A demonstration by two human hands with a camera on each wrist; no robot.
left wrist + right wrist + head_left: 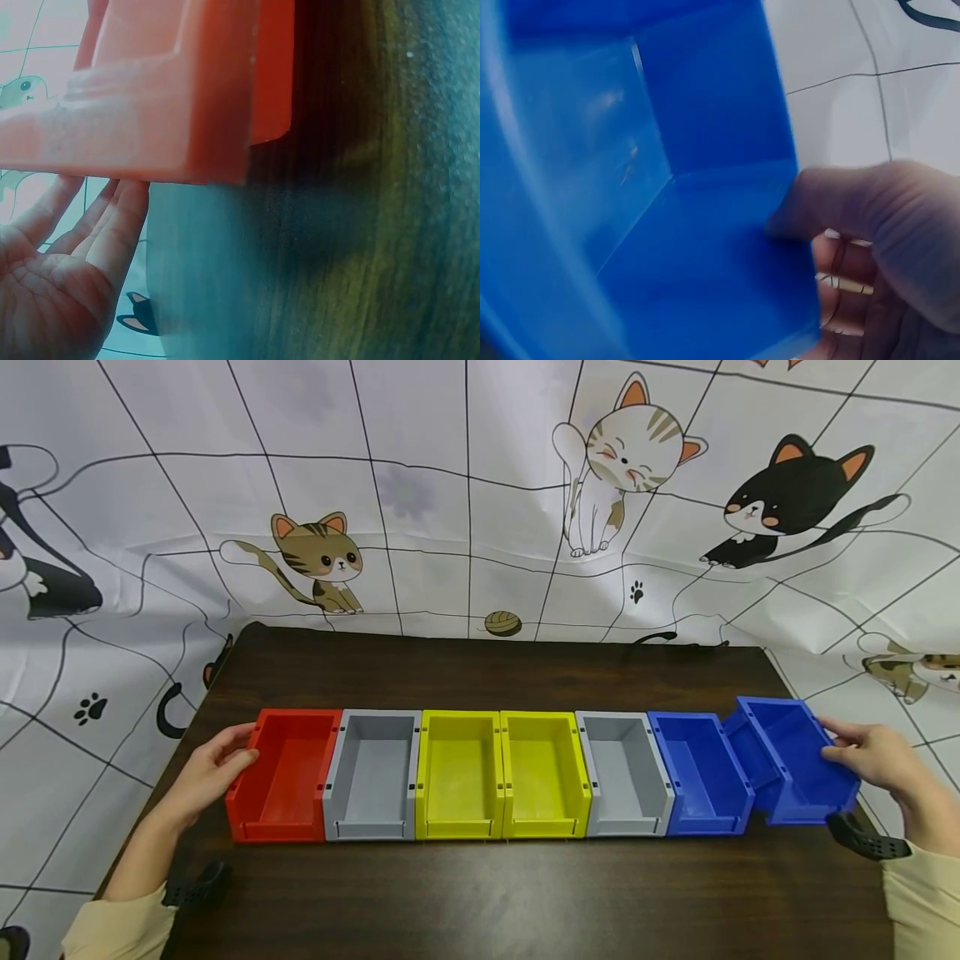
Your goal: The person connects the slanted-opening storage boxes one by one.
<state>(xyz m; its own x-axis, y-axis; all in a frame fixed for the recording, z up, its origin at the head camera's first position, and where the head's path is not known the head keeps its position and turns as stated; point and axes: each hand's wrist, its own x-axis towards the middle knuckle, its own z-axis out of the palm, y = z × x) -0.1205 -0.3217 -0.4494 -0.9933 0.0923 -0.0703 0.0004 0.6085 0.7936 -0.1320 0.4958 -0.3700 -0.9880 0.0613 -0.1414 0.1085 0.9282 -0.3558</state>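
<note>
My right hand (881, 758) grips the right wall of a blue bin (798, 760) at the row's right end. In the right wrist view the thumb (802, 206) lies inside that wall and the other fingers are outside. This bin sits tilted and askew beside another blue bin (701, 768). At the opposite end my left hand (213, 772) touches the left side of a red bin (285, 768). Its fingers (124, 217) look fairly straight, with their tips against the bin in the left wrist view.
Between the ends stand a grey bin (378, 768), two yellow bins (461, 768) (543, 768) and another grey bin (626, 768), side by side. The dark wooden table (480, 897) carries the row. A white cat-patterned cloth (420, 527) hangs behind it.
</note>
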